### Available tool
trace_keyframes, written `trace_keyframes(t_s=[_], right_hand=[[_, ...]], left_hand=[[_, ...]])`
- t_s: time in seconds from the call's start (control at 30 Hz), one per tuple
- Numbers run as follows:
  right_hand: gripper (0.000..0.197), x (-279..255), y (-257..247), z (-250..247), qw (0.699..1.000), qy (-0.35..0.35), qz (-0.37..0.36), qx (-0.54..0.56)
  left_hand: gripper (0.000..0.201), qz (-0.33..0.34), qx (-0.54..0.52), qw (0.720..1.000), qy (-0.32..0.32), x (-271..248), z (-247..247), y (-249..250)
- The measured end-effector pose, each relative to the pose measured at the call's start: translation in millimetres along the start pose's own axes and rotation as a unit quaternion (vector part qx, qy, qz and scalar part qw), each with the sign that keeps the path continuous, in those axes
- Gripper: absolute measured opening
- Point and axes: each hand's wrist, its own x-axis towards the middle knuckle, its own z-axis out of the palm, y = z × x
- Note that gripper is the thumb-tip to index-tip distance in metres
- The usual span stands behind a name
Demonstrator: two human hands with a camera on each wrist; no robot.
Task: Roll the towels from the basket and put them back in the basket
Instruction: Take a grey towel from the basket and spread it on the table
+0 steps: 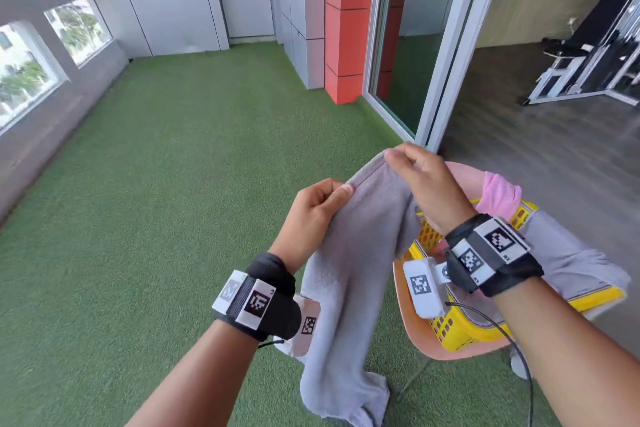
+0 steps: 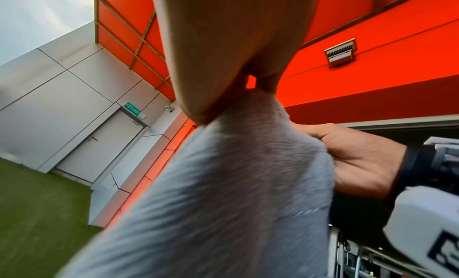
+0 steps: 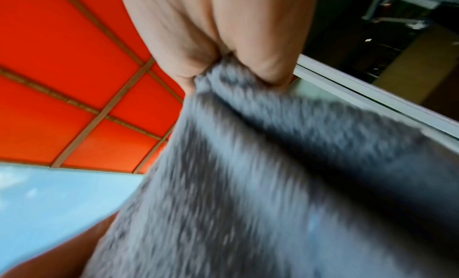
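A grey towel [image 1: 349, 288] hangs in the air in front of me, held by its top edge. My left hand [image 1: 317, 210] pinches that edge at the left [image 2: 223, 103]. My right hand [image 1: 420, 177] pinches the edge higher up and further right [image 3: 223, 70]. The cloth fills both wrist views as the grey towel [image 2: 223, 194] and the grey towel [image 3: 273, 184]. To the right a yellow slotted basket [image 1: 446, 326] sits on a pink chair [image 1: 419, 333]. A pink towel [image 1: 500, 196] and another grey towel [image 1: 568, 253] hang over its rim.
Green artificial turf [image 1: 173, 184] covers the balcony floor to the left and ahead. A red pillar [image 1: 346, 28] and a sliding glass door frame [image 1: 446, 62] stand beyond the chair. Gym equipment [image 1: 588, 55] is inside at the right. A low wall with windows [image 1: 41, 80] runs along the left.
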Motion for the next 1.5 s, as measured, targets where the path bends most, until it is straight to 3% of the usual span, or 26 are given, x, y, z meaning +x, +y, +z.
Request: trace_keyframes(t_s=[0.03,0.07,0.13,0.17,0.2,0.23,0.3,0.37,0.4,0.43,0.53,0.57,0.7,0.73,0.77,0.83,0.9,0.93,1.03,1.13,1.17,1.23,1.33,1.37,1.43,1.5], right_hand=[[0.036,2,-1,-2,0.998,0.045,0.020,0.036],[0.040,2,-2,-3,0.997,0.042,0.036,0.044],[0.046,-9,-3,6,0.993,-0.098,0.049,-0.047],[0.048,-19,-4,15,0.976,-0.188,0.051,-0.094],[0.048,-25,-4,21,0.965,-0.234,0.044,-0.109],[0.045,-26,-7,22,0.969,-0.232,0.036,-0.082],[0.037,-16,-9,13,0.992,-0.121,0.037,0.008],[0.038,-7,-12,4,0.993,-0.007,0.083,0.081],[0.043,-6,-11,5,0.990,0.006,0.108,0.092],[0.043,-10,-9,10,0.988,-0.016,0.123,0.092],[0.028,-42,2,34,0.969,-0.199,0.146,-0.002],[0.030,-49,2,34,0.968,-0.205,0.146,-0.006],[0.041,-51,5,-8,0.983,0.021,0.144,0.115],[0.041,-54,7,-18,0.981,0.048,0.139,0.128],[0.040,-59,6,-23,0.979,0.050,0.142,0.141],[0.030,-79,7,-12,0.976,-0.037,0.168,0.137],[0.040,-103,8,3,0.973,-0.132,0.183,0.051],[0.045,-112,6,3,0.975,-0.133,0.174,0.024],[0.046,-118,4,-36,0.988,0.006,0.151,0.039],[0.033,-128,7,-98,0.961,0.166,0.156,0.155],[0.023,-134,10,-107,0.960,0.168,0.157,0.161],[0.013,-155,17,-106,0.975,0.081,0.175,0.107],[0.063,-191,30,-99,0.974,-0.052,0.214,0.050],[0.065,-201,30,-107,0.977,-0.044,0.204,0.052],[0.042,-215,26,-143,0.976,0.016,0.200,0.083],[0.048,-229,22,-188,0.971,0.096,0.195,0.101]], left_hand=[[0.049,-0.001,0.008,1.000,0.016,0,-3,-1],[0.048,0.004,0.017,0.999,0.027,1,-6,-2],[0.039,0.018,0.034,0.999,0.036,4,-13,-1],[0.035,0.020,0.035,0.999,0.033,5,-14,0],[0.032,0.018,0.031,0.999,0.022,5,-15,0],[0.032,0.011,0.022,1.000,0.009,5,-16,-1],[0.037,-0.011,-0.001,1.000,-0.022,0,-17,-7],[0.044,-0.031,-0.004,0.999,-0.032,-6,-19,-12],[0.043,-0.034,0.000,0.999,-0.028,-7,-20,-14],[0.040,-0.031,0.003,0.999,-0.025,-6,-21,-14],[0.038,-0.021,0.014,0.998,-0.055,-2,-15,-15],[0.041,-0.026,0.013,0.997,-0.071,-3,-12,-17],[0.060,-0.069,-0.002,0.992,-0.102,-18,-3,-32],[0.062,-0.075,0.002,0.992,-0.101,-21,0,-32],[0.062,-0.074,0.008,0.992,-0.101,-23,4,-31],[0.055,-0.063,0.018,0.992,-0.112,-23,15,-26],[0.047,-0.054,0.026,0.990,-0.131,-23,32,-18],[0.045,-0.053,0.028,0.988,-0.142,-24,40,-16],[0.043,-0.066,0.050,0.984,-0.157,-33,59,-16],[0.047,-0.067,0.079,0.984,-0.146,-41,73,-18],[0.046,-0.064,0.078,0.984,-0.149,-42,82,-16],[0.040,-0.048,0.083,0.981,-0.170,-45,107,-7],[0.044,-0.028,0.087,0.969,-0.229,-50,155,4],[0.046,-0.027,0.084,0.967,-0.241,-53,168,6],[0.048,-0.024,0.086,0.965,-0.245,-61,185,6],[0.048,-0.027,0.083,0.966,-0.245,-70,195,4]])
